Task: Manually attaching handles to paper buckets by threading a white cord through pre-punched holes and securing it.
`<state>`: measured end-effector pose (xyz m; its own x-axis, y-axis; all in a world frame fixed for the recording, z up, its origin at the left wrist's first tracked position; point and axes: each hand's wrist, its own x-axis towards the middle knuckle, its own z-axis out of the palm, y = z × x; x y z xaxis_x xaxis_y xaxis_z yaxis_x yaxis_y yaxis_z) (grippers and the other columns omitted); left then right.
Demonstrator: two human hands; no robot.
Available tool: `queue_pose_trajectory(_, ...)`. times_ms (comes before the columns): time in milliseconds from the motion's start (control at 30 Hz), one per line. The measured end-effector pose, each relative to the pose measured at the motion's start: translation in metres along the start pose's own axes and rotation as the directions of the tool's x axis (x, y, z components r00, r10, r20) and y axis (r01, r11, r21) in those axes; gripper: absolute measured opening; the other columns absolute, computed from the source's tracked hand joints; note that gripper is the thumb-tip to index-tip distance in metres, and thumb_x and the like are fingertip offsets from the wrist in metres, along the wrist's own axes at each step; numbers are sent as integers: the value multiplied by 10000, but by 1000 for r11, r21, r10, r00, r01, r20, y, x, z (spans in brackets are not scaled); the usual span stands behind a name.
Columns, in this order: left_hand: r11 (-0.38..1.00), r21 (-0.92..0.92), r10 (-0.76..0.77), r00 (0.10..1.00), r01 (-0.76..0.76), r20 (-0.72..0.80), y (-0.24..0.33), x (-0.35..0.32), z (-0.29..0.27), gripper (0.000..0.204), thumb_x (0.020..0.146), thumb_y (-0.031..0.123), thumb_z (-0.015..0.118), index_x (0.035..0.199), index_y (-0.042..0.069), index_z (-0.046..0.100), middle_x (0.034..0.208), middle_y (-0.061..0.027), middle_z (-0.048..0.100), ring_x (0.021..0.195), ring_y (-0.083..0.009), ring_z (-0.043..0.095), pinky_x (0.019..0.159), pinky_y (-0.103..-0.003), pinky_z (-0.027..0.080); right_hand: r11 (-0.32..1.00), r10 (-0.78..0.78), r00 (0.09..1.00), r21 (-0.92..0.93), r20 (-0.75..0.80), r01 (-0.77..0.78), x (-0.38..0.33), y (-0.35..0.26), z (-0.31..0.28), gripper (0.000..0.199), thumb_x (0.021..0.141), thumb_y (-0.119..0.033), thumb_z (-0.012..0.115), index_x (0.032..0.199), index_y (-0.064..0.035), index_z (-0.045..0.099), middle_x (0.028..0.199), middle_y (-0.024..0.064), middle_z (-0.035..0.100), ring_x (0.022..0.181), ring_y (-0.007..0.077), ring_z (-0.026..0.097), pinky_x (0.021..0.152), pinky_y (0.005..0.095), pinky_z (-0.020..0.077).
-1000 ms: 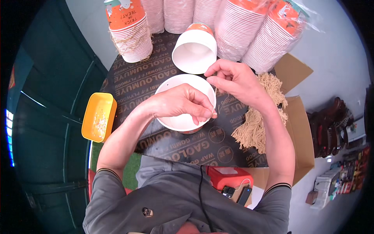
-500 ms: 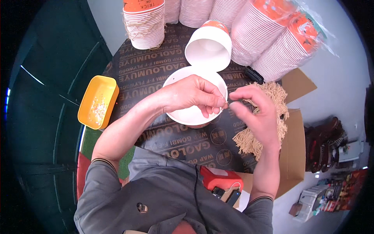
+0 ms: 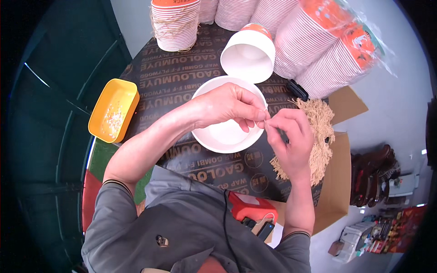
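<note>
A white round paper bucket [image 3: 226, 144] stands with its mouth up on the dark table before me. Over its right rim my left hand [image 3: 232, 107] is closed, thumb and fingers pinching a thin pale cord [image 3: 266, 119]. My right hand [image 3: 291, 136] meets it there, its thumb and forefinger pinched at the same spot. Only a sliver of the cord shows; the fingers cover the rest. Just beyond, a second white bucket [image 3: 248, 57] with an orange outside lies tipped, mouth toward me. A bundle of beige cords [image 3: 321, 120] lies under and beside my right hand.
Tall stacks of paper buckets [image 3: 309, 41] line the far side, some in clear plastic; a cord-wrapped stack [image 3: 176, 27] is at far left. A yellow tray [image 3: 135, 102] holding small bits sits left. A black object [image 3: 297, 89] and cardboard box [image 3: 334, 177] are right.
My right hand has moved left and its fingertips have closed in against my left hand's fingertips. The view has shifted slightly.
</note>
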<state>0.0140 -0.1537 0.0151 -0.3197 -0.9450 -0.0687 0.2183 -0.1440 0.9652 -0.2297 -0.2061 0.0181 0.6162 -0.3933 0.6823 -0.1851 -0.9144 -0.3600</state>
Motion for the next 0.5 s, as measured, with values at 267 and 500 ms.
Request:
queue_pose_trajectory(267, 987, 102, 129, 990, -123, -59, -4, -5, 6, 150, 1007, 103, 809, 1130, 21, 784, 1047, -39, 801, 921, -100, 734, 862, -280, 610, 996, 38, 999, 79, -9, -37, -12, 3, 8, 249, 875, 21, 833, 1083, -60, 726, 1088, 84, 691, 935, 244, 713, 802, 357, 587)
queue_pose_trajectory(500, 901, 379, 269, 957, -211, -106, -2, -14, 22, 109, 1008, 51, 767, 1111, 20, 747, 1025, -13, 743, 937, -80, 699, 896, -277, 591, 774, 389, 913, 493, 125, -397, -5, 8, 14, 206, 966, 17, 739, 1167, -15, 710, 1147, 76, 694, 964, 139, 702, 822, 292, 582)
